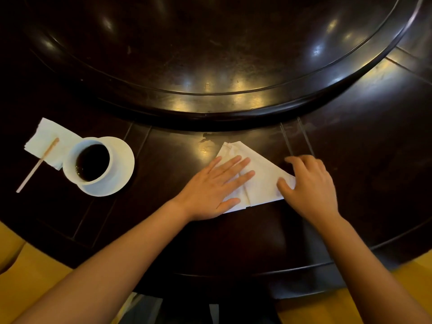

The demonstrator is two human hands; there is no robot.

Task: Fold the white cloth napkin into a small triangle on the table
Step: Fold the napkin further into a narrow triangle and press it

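White napkin [259, 176], folded into triangle, pressed flat on dark tabletop [163, 230] by left hand [215, 185], fingers spread; right corner pinned under right hand [308, 185], fingers loosely curled.

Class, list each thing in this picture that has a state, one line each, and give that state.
Napkin: folded into a triangle, flat on the table.
Left hand: open, pressing the napkin.
Right hand: fingers bent, on the napkin's right corner.
Cup: upright, holding dark liquid.
Stir stick: lying across a second napkin.

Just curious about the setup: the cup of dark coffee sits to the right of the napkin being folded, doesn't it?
Not quite. The head view shows the cup of dark coffee on its saucer to the left of the napkin being folded.
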